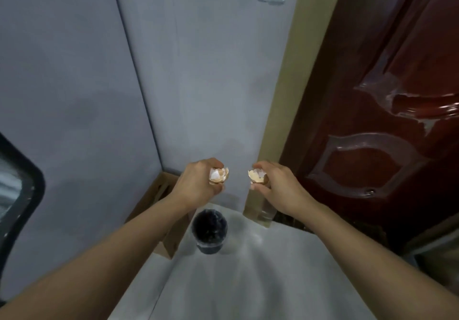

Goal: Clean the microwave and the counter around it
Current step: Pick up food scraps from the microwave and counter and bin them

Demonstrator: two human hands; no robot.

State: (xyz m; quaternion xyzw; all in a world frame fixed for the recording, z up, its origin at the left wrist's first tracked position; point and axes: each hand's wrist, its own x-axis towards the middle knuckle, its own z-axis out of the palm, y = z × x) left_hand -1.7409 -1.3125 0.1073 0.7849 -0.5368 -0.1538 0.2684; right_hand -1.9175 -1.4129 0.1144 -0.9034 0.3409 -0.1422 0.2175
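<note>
Brown eggshell halves (218,176) half-hidden in left hand (198,185) and right hand (275,185)

A pale, glossy floor (260,277) meets a grey wall and a dark red door. A small black-lined waste bin (209,230) stands upright on it, just beside a brown cardboard box (159,203) set in the corner against the wall.
</note>
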